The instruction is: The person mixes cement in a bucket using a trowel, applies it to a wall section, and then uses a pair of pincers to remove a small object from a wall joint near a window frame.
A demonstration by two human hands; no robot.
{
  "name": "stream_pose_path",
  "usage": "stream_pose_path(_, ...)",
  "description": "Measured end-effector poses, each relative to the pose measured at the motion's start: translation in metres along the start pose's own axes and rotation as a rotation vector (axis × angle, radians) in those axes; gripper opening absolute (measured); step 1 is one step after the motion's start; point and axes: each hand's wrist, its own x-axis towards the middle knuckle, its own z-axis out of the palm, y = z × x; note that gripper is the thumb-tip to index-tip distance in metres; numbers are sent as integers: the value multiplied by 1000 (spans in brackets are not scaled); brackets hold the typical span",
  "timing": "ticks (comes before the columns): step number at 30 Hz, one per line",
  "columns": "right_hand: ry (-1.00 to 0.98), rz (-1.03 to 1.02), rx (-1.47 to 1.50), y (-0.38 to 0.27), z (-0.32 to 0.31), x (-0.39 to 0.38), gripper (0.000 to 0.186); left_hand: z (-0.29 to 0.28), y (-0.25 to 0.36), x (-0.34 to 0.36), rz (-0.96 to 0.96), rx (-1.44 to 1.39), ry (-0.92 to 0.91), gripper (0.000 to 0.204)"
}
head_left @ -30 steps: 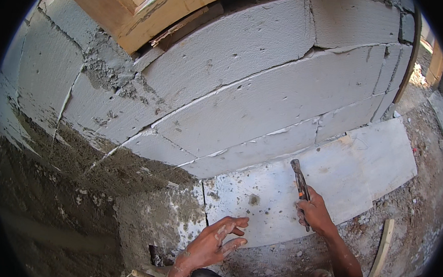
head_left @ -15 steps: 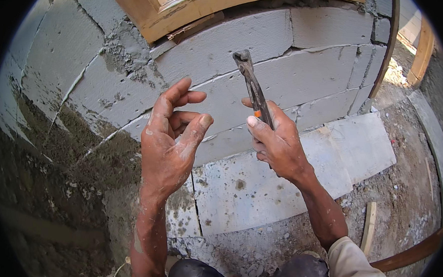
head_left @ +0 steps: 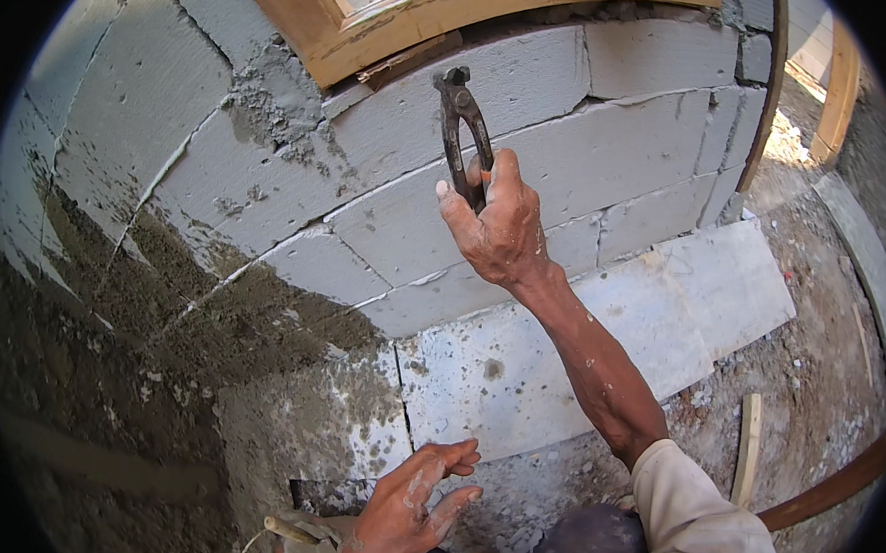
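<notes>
My right hand (head_left: 501, 219) is wrapped round the handles of dark metal end-cutting pincers (head_left: 459, 102). Their jaws point up toward the wooden frame, and the two handles stand somewhat apart. The pincers are held out in front of the pale block wall (head_left: 395, 229); I cannot tell whether they touch it. Low down, near my knees, my left hand (head_left: 413, 500) holds nothing, with its thumb and fingers apart. Beside that wrist a tool with a short wooden handle (head_left: 289, 530) shows, its other end partly hidden.
A wooden window frame (head_left: 396, 29) sits above the wall. Pale boards (head_left: 559, 353) spattered with mortar lie along the wall's foot. Wet mortar (head_left: 251, 317) covers the lower left. A small wood strip (head_left: 748, 448) lies on the rubble ground at right.
My right hand has moved up and forward with the pincers, whose handles are now spread wider. My left hand has dropped from in front of the wall toward my knees.
</notes>
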Motion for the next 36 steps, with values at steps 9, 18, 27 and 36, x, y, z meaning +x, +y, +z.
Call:
stream_pose_path(9,-39,-21,-282,10,19,25,37,6,-64,-3,-117,321,-86,32)
stream_pose_path(18,133,-75,-206,2,15,26,32,7,-79,3,-145,333,-127,28)
stream_pose_path(27,76,-98,-365,-3,14,29,35,11,-73,1,-158,340,-144,29)
stream_pose_path(36,177,-107,-216,-4,21,29,33,10,-67,2,-226,324,-197,28)
